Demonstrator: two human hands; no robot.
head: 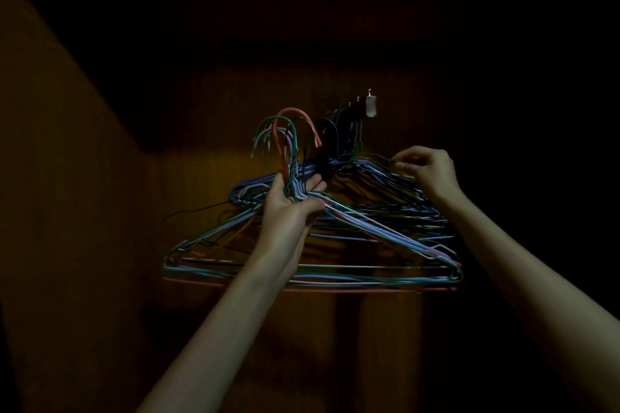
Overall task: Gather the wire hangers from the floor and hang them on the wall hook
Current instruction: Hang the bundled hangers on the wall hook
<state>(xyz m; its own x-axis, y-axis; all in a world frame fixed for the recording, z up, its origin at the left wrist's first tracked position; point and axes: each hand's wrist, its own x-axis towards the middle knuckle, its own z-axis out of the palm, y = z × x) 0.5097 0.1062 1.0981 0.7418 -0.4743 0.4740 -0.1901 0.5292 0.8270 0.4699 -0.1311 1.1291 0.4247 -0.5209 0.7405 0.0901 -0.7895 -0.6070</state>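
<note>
L hand (292,203) fingers clenched round the necks of a bundle of wire hangers (312,245), gripping just below their hook tops; green, orange and lilac hook tops (285,137) stick up free, left of and a bit below the wall hook (364,106), not yet on it. R hand (426,168) fingers curled, pinching/steadying the right shoulder wires of a second batch of hangers (385,178) that seems to hang from the wall hook already; light v. dim, so contact there uncertain. Held bundle sits near side, overlapping the far hung batch. Risks (judgement): hook tops splay at diff. angles, so some may miss the peg and drop; wires of the 2 batches may tangle when lifted across; hook already crowded, little room left; thin coated wire may slip thru a one-hand grip; poor light makes aiming hard.
</note>
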